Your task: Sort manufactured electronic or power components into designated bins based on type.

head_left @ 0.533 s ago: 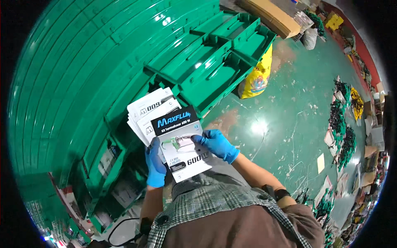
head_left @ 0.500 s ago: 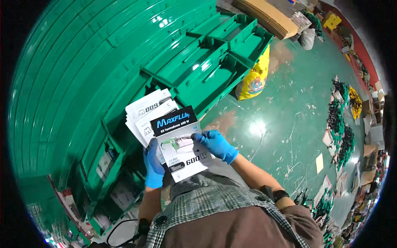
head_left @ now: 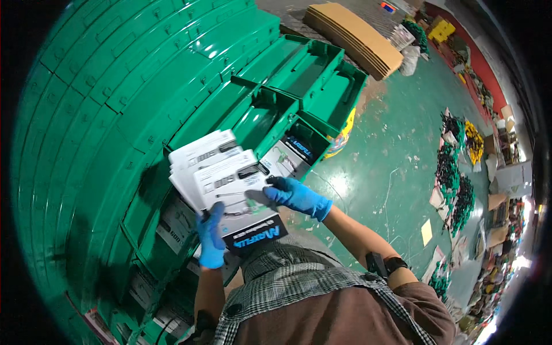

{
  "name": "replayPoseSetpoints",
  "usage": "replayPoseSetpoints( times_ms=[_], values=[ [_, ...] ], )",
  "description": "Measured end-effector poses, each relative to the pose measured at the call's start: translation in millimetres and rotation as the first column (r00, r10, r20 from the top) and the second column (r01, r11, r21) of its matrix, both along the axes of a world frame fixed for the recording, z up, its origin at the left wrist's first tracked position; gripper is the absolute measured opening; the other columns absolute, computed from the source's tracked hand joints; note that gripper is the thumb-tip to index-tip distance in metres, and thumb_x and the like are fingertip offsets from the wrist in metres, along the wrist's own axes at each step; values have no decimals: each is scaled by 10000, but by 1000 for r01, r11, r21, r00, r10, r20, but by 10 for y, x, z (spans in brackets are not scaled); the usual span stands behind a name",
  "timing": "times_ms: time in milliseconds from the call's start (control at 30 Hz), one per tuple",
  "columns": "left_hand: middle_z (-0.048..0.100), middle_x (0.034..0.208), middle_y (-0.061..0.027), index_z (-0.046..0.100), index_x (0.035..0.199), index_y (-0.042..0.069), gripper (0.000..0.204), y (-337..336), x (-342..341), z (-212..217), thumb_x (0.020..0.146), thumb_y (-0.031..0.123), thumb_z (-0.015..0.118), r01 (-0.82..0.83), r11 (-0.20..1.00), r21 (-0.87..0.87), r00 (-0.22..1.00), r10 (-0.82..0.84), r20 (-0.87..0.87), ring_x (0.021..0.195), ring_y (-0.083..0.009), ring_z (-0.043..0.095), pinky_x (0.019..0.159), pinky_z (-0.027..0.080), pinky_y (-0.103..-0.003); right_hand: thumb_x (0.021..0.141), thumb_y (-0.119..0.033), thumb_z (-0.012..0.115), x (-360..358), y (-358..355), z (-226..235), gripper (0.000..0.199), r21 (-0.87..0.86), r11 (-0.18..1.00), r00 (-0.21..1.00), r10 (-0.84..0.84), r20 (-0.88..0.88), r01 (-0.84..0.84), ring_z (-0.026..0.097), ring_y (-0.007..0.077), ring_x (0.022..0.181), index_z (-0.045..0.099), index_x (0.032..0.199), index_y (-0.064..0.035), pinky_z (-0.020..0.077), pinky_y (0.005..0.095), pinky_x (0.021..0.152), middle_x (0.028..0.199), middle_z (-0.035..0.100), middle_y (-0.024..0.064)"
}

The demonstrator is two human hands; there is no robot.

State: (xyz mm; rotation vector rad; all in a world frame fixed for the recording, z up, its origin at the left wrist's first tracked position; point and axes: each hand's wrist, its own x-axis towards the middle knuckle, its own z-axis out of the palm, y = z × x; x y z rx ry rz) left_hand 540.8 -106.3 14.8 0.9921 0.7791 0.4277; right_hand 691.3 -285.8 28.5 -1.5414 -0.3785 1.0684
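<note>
Stack of white leaflets (head_left: pixel 201 150) sits in the left hand's (head_left: pixel 211 238) grip; right hand (head_left: pixel 298 198) pinches the top leaflet's (head_left: pixel 230 201) right edge. Long axis runs from upper left to lower right, dark band bodyward. Green tray (head_left: pixel 307 129) lies ahead, nearer the right hand.

A leaflet (head_left: pixel 286 158) now lies in the green case (head_left: pixel 314 131) beyond and right of the held stack (head_left: pixel 198 156), where bare interior showed earlier. The leaflet fronting the stack (head_left: pixel 233 201) now presents its black band toward the wearer, previously away.
</note>
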Motion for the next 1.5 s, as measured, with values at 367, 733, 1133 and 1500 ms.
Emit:
replayPoseSetpoints(
  times_ms=[367,733,1133,1500],
  values=[
    [553,1154,-129,468,1222,64,394,373,285,-33,899,283,516,-177,838,-516,972,232,45,990,-252,584,822,513,-412,927,-299,470,847,488,-584,332,11,830,785,-523,-334,558,624,209,778,580,1010,3,526,335,707,898,633,85],
    [567,1075,-102,490,1163,-3,323,-207,707,157,897,179,516,-157,987,-31,986,155,-64,919,-180,582,763,498,-300,777,-358,688,1211,442,54,508,78,984,987,161,-29,-158,565,130,828,569,1062,45,495,273,699,944,613,110],
    [575,1040,-115,479,1161,-11,304,-1428,2271,61,903,151,485,-153,923,-352,968,212,136,916,-214,592,757,510,-334,886,-376,533,3631,-595,-347,426,39,924,870,-344,-353,381,626,224,781,563,1047,17,526,348,685,911,626,127],
    [579,1069,-90,493,1169,-1,375,-2338,2779,53,849,183,562,-68,967,-245,996,82,45,956,-174,575,825,479,-303,805,-201,672,3378,-1527,-361,209,65,998,998,24,-65,-20,501,72,588,664,873,-4,425,240,536,702,628,-1]
  ],
)
